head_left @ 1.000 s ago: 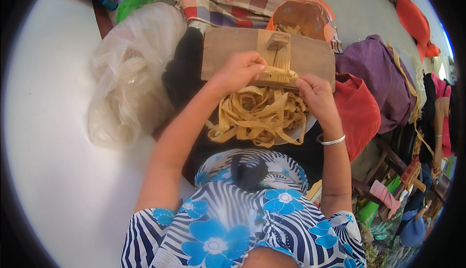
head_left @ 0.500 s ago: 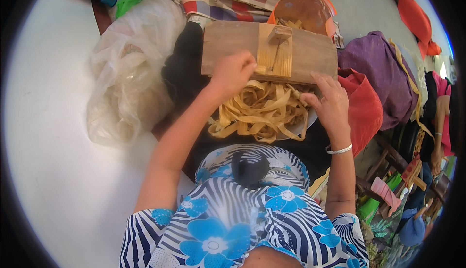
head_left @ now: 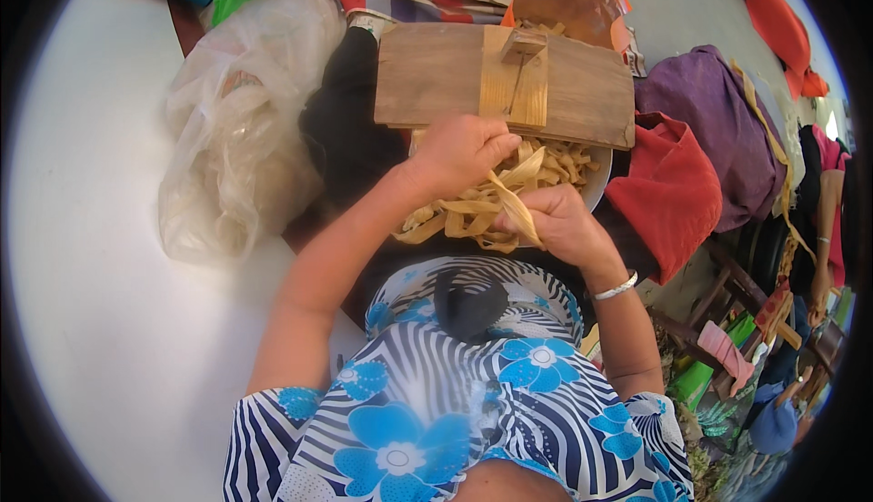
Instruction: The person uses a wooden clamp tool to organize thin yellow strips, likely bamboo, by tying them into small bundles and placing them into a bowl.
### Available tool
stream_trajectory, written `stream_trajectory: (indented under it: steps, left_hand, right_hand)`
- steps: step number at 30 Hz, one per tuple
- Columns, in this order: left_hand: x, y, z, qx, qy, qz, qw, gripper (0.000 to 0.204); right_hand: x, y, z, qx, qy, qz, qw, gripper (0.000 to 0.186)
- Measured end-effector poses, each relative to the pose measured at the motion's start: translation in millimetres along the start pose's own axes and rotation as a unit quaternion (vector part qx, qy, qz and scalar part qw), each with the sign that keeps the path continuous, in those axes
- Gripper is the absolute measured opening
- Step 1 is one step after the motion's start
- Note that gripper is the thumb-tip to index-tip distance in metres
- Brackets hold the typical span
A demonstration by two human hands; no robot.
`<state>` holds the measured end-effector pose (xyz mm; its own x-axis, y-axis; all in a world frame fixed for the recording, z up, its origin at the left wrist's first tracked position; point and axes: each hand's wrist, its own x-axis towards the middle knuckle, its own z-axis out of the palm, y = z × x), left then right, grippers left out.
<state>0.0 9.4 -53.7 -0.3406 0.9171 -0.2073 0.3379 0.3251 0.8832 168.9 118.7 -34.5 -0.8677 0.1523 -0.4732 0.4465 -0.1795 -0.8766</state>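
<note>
Fingers curled closed, the left hand (head_left: 466,153) and right hand (head_left: 567,224) grip a twisted tan strip (head_left: 516,205) between them, toward the near edge of a white bowl (head_left: 601,181) of loose strips (head_left: 457,215); a wooden board (head_left: 427,75) hides its far edge.

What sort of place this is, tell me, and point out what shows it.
Probably a shared handcraft work area: a heap of flat tan strips lies beside a wooden board, and another person's arm shows at the far right.

From head height, a wide fisheye looks steeply down over the patterned shirt (head_left: 427,393) and wooden board (head_left: 432,75), both near.
</note>
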Motion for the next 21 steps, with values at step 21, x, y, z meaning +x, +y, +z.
stream_trajectory:
  steps: [21]
  left_hand:
    - [-28.4, -1.9, 50.0, 0.111, 0.165, 0.131, 0.971, 0.033]
  right_hand:
    - [22.8, 29.9, -0.2, -0.343, 0.333, -0.235, 0.846, 0.020]
